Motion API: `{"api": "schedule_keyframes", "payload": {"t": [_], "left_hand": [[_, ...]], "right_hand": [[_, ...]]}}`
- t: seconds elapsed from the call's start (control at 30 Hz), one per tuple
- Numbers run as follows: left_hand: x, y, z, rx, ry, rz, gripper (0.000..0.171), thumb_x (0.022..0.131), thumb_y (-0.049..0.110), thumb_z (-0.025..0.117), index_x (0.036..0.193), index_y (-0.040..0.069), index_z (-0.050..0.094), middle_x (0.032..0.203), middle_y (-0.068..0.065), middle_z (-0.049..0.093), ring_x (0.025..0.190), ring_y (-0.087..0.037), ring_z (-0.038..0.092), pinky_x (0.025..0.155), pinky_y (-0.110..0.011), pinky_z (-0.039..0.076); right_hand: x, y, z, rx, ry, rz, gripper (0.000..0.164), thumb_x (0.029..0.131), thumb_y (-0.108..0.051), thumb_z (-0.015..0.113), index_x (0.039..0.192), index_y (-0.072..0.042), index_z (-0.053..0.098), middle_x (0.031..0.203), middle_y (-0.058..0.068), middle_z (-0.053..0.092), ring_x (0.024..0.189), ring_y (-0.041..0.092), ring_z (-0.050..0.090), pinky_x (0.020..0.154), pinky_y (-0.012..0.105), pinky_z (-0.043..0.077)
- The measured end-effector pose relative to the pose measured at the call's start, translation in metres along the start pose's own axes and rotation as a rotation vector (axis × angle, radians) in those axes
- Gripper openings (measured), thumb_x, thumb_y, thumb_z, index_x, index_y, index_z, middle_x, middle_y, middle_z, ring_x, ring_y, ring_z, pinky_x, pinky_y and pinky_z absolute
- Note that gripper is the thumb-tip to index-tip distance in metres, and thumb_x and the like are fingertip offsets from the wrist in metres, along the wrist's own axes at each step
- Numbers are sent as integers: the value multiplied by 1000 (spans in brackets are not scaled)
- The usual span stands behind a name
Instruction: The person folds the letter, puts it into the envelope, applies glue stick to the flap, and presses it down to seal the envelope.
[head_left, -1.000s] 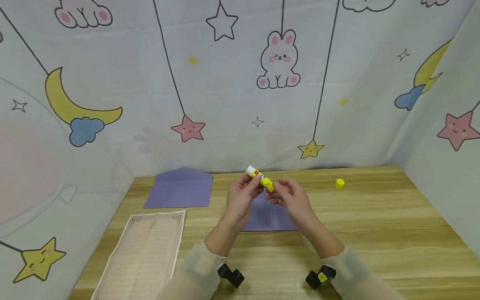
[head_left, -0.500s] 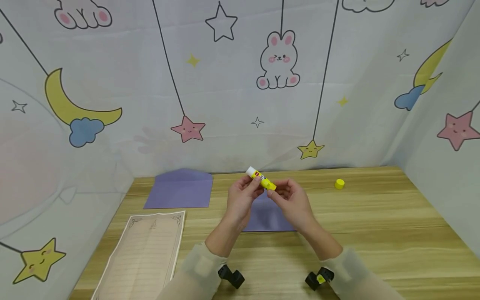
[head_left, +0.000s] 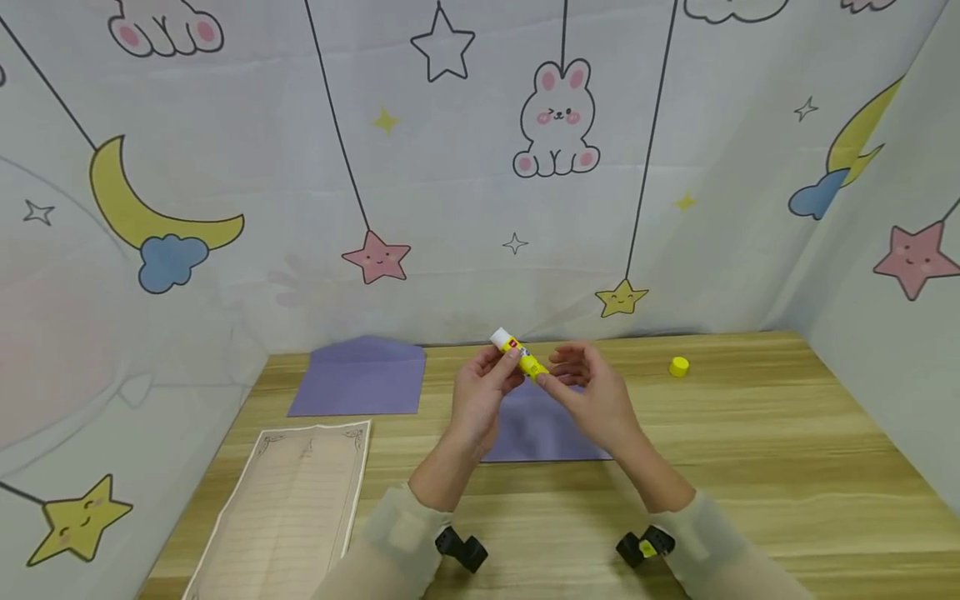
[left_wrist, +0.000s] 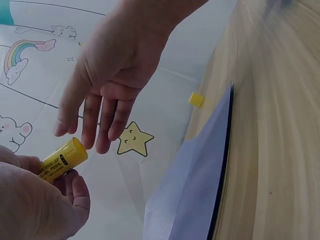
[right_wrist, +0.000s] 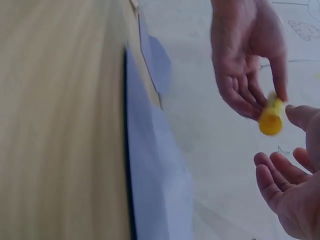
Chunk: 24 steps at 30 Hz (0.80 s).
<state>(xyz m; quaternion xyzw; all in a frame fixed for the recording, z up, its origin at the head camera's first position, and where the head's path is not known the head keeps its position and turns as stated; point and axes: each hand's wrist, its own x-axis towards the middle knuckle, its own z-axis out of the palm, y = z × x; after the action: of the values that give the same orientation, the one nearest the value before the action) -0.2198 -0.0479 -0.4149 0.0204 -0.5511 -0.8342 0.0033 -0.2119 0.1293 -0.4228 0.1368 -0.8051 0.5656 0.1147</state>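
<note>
My left hand (head_left: 478,404) pinches an uncapped glue stick (head_left: 531,365) between thumb and fingers, its white end tilted up and away to the left. Beside the stick's yellow base, my right hand (head_left: 600,404) has its fingers spread loosely apart. In the left wrist view a gap shows between the right hand (left_wrist: 117,75) and the base. A purple envelope (head_left: 536,433) lies on the table below both hands, partly covered by them. The round yellow cap (head_left: 678,367) stands apart at the back right of the table.
Another purple envelope (head_left: 360,387) lies flat at the back left, its flap pointing to the wall. Nearer on the left is a lined letter sheet (head_left: 300,500) with an ornate border. A printed cloth (head_left: 450,192) hangs behind the wooden table (head_left: 750,467).
My right hand's fingers have come off the glue stick's base and opened, and the hand has shifted slightly right. The left hand keeps its grip on the stick, nearly still.
</note>
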Motion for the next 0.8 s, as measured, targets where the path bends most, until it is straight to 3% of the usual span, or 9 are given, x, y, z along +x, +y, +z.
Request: {"api": "schedule_keyframes", "payload": {"t": [0.13,0.37,0.57,0.8], "left_hand": [[1,1,-1,19,8,18,38,101,15,75,130,-8,64,116,-14,69,95,-18,70,96,-37,59],[2,4,-5,102,25,67,32,101,8,73,127,-8,64,116,-15,66,95,-20,71,85,-30,62],[2,6,-15,313,37,152,30,98,11,76,122,-5,68,114,-14,67,94,-20,69,79,-27,60],[2,10,-30,558,16,277,32,96,17,80,122,-1,72,110,-11,71,93,-22,67,79,-33,59]], "right_hand": [[8,4,-18,-77,-9,10,47,100,-28,79,134,-3,58,125,9,68,110,24,69,93,38,58],[19,18,-59,-268,-59,62,43,105,-26,70,137,-1,57,129,18,65,117,34,64,102,52,53],[30,33,-98,-474,-74,50,44,106,-20,69,139,6,57,132,26,64,120,44,61,101,59,51],[39,50,-132,-590,-149,90,47,105,-15,66,142,10,54,137,35,56,120,52,58,98,63,52]]}}
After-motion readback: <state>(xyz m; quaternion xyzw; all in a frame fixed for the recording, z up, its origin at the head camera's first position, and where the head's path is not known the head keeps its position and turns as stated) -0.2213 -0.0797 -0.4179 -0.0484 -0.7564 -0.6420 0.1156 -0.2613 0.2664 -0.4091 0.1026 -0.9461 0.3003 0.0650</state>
